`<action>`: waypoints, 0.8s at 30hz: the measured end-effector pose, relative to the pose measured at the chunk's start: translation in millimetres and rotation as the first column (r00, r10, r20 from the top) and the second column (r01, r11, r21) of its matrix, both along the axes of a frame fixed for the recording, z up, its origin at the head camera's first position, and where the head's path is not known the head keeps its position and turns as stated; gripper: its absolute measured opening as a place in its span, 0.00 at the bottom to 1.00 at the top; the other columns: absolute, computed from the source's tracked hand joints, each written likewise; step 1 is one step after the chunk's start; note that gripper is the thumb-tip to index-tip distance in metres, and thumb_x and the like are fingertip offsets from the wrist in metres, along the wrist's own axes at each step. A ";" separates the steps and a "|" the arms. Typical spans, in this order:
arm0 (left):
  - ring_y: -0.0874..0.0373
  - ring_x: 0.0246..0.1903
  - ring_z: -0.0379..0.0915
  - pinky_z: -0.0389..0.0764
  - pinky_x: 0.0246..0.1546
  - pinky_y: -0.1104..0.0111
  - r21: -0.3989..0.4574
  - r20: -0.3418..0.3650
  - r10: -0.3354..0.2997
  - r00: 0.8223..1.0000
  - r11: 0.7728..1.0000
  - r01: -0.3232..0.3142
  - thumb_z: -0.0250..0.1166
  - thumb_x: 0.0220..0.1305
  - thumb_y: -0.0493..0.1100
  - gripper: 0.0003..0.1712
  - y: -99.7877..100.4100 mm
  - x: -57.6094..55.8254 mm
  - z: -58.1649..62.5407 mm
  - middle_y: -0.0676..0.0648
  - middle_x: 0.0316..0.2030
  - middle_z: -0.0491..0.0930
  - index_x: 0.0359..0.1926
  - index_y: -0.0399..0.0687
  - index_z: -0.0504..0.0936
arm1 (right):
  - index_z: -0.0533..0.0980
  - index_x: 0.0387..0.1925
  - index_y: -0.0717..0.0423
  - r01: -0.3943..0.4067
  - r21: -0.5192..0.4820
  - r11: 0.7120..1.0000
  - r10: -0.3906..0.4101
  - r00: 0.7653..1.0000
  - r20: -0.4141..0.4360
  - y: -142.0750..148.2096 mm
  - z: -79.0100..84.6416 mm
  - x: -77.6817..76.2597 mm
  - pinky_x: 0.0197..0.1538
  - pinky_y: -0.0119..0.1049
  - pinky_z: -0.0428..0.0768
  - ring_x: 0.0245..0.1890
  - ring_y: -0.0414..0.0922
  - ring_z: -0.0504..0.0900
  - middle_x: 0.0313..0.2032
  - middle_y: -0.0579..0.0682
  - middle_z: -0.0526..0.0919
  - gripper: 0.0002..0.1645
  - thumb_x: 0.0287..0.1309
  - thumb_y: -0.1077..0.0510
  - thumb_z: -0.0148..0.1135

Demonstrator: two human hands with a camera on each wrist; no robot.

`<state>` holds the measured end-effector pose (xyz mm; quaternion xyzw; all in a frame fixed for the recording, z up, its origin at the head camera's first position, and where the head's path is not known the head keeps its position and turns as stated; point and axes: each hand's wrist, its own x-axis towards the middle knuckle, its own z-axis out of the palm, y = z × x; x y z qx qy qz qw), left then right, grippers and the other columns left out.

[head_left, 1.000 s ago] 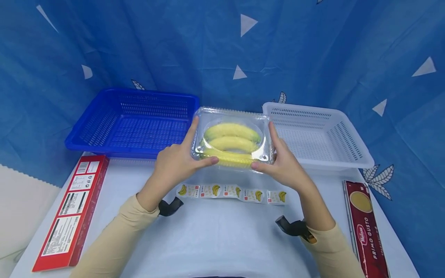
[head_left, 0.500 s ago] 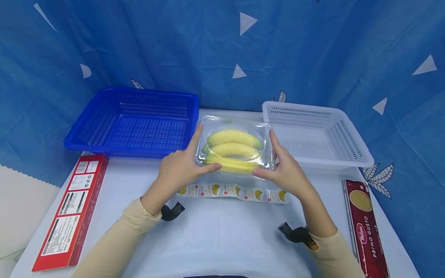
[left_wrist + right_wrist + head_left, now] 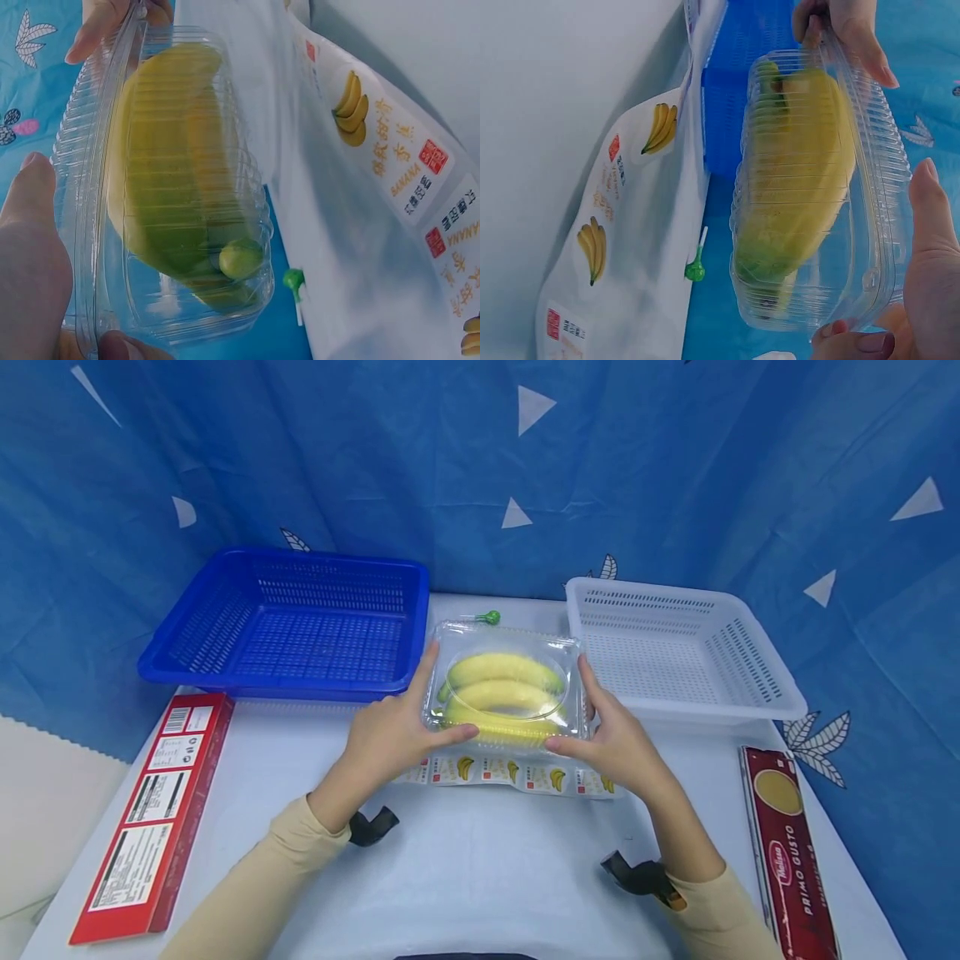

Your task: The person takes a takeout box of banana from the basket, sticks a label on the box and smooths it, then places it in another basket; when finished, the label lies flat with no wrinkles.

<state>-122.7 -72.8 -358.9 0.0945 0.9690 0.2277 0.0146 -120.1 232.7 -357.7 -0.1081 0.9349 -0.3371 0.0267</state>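
A clear plastic clamshell box (image 3: pixel 517 635) with a ribbed wall is held up between both hands in the head view, its lid down. Inside lie several yellow bananas (image 3: pixel 504 695) with greenish ends. My left hand (image 3: pixel 390 735) grips the box's left side, thumb along the near edge. On the opposite side my right hand (image 3: pixel 618 739) grips it the same way. Both wrist views show fingers curled under the rim. Below the near edge, a strip of banana stickers (image 3: pixel 491 772) lies on the table, partly hidden by the hands and box.
A green lollipop (image 3: pixel 491 617) lies behind the box. A blue basket (image 3: pixel 330 647) stands back left and a white basket (image 3: pixel 675 652) back right. A red carton (image 3: pixel 153 810) lies at the left edge, a dark red Melissa packet (image 3: pixel 787 852) at the right.
Both hands have lowered the box and drawn it a little nearer. The green lollipop behind it has come into view, while the box's near edge now reaches the sticker strip.
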 end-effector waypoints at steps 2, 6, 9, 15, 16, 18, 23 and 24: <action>0.58 0.10 0.55 0.55 0.11 0.68 0.003 -0.002 -0.004 1.000 1.000 0.004 0.57 0.43 0.87 0.71 0.3 0.7 -2.0 0.52 0.11 0.62 0.76 0.75 0.23 | 0.34 0.77 0.27 -0.007 0.007 1.000 0.007 1.000 -0.005 0.6 -1.7 0.8 0.18 0.34 0.67 0.19 0.44 0.61 0.35 0.51 0.65 0.74 0.40 0.27 0.74; 0.59 0.10 0.55 0.55 0.11 0.69 -0.002 -0.003 -0.006 1.000 1.000 0.006 0.57 0.44 0.87 0.72 0.6 1.5 -6.0 0.52 0.11 0.63 0.76 0.74 0.23 | 0.35 0.78 0.30 -0.017 0.013 1.000 0.017 1.000 -0.001 1.0 -4.7 2.2 0.18 0.34 0.66 0.20 0.44 0.60 0.35 0.51 0.65 0.74 0.41 0.27 0.74; 0.60 0.10 0.54 0.55 0.11 0.69 -0.010 0.000 -0.008 1.000 1.000 0.008 0.54 0.43 0.89 0.71 0.7 2.0 -9.3 0.52 0.11 0.63 0.76 0.74 0.23 | 0.35 0.78 0.31 -0.021 0.015 1.000 0.021 1.000 0.012 1.5 -7.1 2.8 0.19 0.33 0.66 0.20 0.43 0.59 0.35 0.51 0.65 0.74 0.42 0.27 0.73; 0.61 0.10 0.52 0.54 0.10 0.70 -0.001 -0.008 -0.016 1.000 1.000 0.016 0.50 0.41 0.91 0.71 0.7 1.6 -16.0 0.53 0.10 0.62 0.75 0.75 0.22 | 0.34 0.77 0.28 -0.018 0.023 1.000 0.017 0.999 0.037 2.3 -11.0 3.8 0.23 0.37 0.72 0.27 0.47 0.69 0.47 0.55 0.73 0.73 0.43 0.26 0.71; 0.61 0.10 0.52 0.54 0.10 0.70 0.000 -0.008 -0.018 1.000 1.000 0.018 0.50 0.42 0.91 0.71 0.7 1.6 -16.9 0.53 0.10 0.62 0.75 0.74 0.22 | 0.33 0.77 0.27 -0.018 0.021 1.000 0.017 0.999 0.042 2.2 -11.9 4.1 0.26 0.37 0.74 0.31 0.48 0.72 0.53 0.56 0.73 0.72 0.43 0.26 0.71; 0.61 0.10 0.52 0.54 0.10 0.70 0.000 -0.009 -0.021 1.000 1.000 0.021 0.52 0.43 0.90 0.71 0.6 1.6 -18.4 0.53 0.11 0.62 0.76 0.74 0.22 | 0.33 0.77 0.27 -0.021 0.014 1.000 0.020 0.998 0.053 1.9 -13.5 4.6 0.31 0.40 0.78 0.39 0.51 0.75 0.60 0.57 0.72 0.72 0.43 0.25 0.70; 0.60 0.10 0.52 0.54 0.10 0.70 0.010 0.001 -0.023 1.000 1.000 0.023 0.57 0.45 0.86 0.71 0.8 2.4 -19.3 0.52 0.11 0.63 0.76 0.72 0.23 | 0.32 0.77 0.27 -0.029 -0.010 1.000 0.030 0.998 0.063 0.7 -15.1 5.7 0.36 0.40 0.80 0.44 0.52 0.76 0.67 0.57 0.66 0.72 0.44 0.26 0.70; 0.60 0.10 0.52 0.54 0.10 0.69 0.012 0.002 -0.024 1.000 1.000 0.024 0.57 0.46 0.86 0.71 0.8 2.5 -19.4 0.52 0.11 0.63 0.76 0.72 0.23 | 0.32 0.77 0.28 -0.031 -0.011 0.999 0.031 0.998 0.062 0.5 -15.0 5.9 0.36 0.40 0.80 0.45 0.52 0.76 0.68 0.57 0.65 0.72 0.45 0.26 0.70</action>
